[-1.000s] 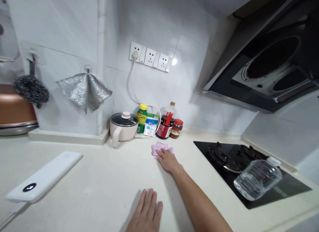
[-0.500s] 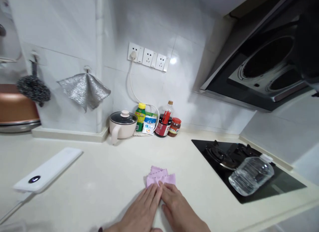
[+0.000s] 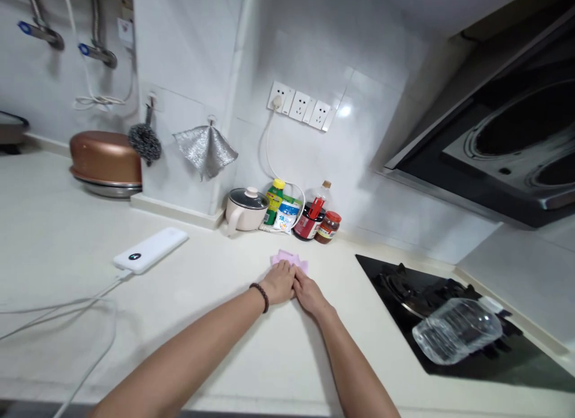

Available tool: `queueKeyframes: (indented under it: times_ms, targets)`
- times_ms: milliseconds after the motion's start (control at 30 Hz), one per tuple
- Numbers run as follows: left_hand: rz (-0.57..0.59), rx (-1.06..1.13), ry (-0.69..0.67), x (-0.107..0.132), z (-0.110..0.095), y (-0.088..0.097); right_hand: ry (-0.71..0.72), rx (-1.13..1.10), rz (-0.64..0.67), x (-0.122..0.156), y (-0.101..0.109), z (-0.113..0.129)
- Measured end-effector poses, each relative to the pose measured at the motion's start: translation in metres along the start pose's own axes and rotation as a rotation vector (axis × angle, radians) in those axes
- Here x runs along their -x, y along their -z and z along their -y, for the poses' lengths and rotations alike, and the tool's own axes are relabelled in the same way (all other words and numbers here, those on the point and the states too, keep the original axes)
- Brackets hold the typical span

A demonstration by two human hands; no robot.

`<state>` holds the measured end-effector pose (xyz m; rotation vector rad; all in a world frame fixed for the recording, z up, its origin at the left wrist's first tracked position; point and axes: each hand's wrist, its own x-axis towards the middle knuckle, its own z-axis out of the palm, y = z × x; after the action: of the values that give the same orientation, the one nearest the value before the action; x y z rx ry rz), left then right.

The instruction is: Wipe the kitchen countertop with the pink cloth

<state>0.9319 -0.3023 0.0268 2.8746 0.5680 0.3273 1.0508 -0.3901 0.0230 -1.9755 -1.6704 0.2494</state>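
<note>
A small pink cloth lies folded and crumpled on the cream countertop, its far edge showing beyond my fingertips. My left hand presses down on it, fingers bent over the near part. Beside it and touching it, my right hand holds the cloth's right side with its fingers together. Both hands hide the near edge of the cloth. A dark bead bracelet circles my left wrist.
Behind stand a lidded pot, a green bottle, a white packet and jars. A white power bank with cables lies left. At right, a clear plastic bottle rests on the black gas stove.
My hands and the cloth have slid forward over the counter, closer to the pot and jars. My view has shifted left and back, so both forearms now show.
</note>
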Motion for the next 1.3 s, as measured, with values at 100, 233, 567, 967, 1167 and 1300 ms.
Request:
queueKeyframes:
  times_ms: [100, 233, 567, 967, 1167, 1300]
  targets:
    - [0.058, 0.032, -0.059, 0.005, 0.000, 0.013, 0.015, -0.009, 0.067, 0.009, 0.010, 0.012]
    - [0.076, 0.007, -0.120, 0.045, -0.020, 0.011, 0.075, -0.039, 0.184, 0.052, 0.028, 0.042]
    - [-0.110, 0.099, -0.092, 0.050, -0.024, -0.027, 0.115, -0.188, 0.177, 0.073, 0.030, 0.038]
    - [-0.072, 0.035, 0.100, -0.106, 0.058, -0.020, -0.156, -0.092, -0.459, 0.031, 0.032, -0.083]
    - [-0.023, 0.068, 0.079, -0.089, 0.049, -0.024, -0.180, 0.153, -0.314, 0.026, 0.022, -0.095]
    - [0.046, 0.121, 0.018, -0.047, 0.022, -0.025, -0.273, 0.300, -0.246, 0.030, 0.019, -0.090]
